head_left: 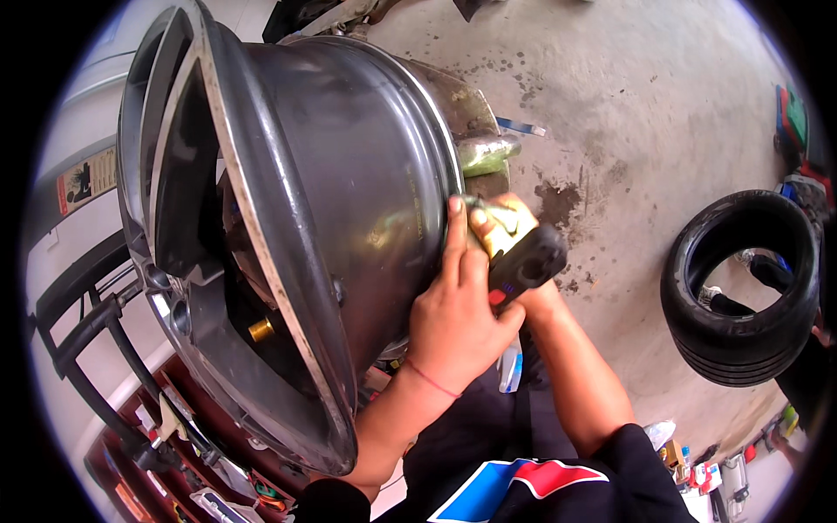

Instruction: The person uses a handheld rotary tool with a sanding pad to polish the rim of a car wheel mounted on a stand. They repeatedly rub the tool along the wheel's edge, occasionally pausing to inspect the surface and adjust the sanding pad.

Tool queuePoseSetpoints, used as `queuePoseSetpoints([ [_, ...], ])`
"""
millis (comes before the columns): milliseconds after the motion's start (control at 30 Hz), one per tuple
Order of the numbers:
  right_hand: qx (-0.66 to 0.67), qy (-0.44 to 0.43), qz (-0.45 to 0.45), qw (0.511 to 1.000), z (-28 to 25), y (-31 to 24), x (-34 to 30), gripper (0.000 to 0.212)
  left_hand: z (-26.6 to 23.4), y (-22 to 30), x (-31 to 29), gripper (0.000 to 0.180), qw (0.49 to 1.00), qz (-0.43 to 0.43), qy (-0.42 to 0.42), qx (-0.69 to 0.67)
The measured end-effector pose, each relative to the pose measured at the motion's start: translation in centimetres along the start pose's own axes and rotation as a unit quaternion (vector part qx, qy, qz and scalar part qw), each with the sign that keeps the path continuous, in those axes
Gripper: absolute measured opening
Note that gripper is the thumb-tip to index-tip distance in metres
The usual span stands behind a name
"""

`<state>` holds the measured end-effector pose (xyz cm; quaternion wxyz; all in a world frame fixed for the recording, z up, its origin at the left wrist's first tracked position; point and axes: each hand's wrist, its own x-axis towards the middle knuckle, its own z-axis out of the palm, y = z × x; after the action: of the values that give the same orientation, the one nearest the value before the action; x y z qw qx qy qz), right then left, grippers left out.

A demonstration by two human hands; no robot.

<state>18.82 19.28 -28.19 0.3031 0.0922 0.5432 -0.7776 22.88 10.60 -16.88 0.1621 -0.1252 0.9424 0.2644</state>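
Note:
A grey alloy wheel rim (349, 139) without a tyre stands tilted at the left, its spokes turned left. My left hand (458, 322) lies against its right side, index finger stretched up to the rim's edge and thumb beside a black handheld light. Just right of it, my right hand (514, 227) is closed around this black handheld light (529, 261), which has a small red part. Yellow light falls on my right fingers and glows on the barrel. The light's front end is hidden. A brass-coloured fitting (261, 329) shows inside the wheel.
Behind the wheel are a metal plate (453, 96) and a green-tinted wrapped thing (488, 155). A blue strip (520, 127) lies nearby. At right is a black tyre (680, 305), with a person partly visible behind it. A black tubular frame (96, 322) and tool tray (131, 471) stand left.

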Motion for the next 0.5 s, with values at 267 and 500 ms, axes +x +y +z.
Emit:
queuePoseSetpoints([
  [267,-0.005,-0.044,-0.024,0.999,-0.2,-0.9,1.6,0.023,-0.2,0.0,0.6,0.065,1.000,-0.013,0.023,-0.012],
  [500,-0.034,-0.024,0.001,0.999,-0.1,-0.9,2.5,0.022,-0.7,0.6,1.6,0.062,0.999,-0.033,0.012,0.007],
])
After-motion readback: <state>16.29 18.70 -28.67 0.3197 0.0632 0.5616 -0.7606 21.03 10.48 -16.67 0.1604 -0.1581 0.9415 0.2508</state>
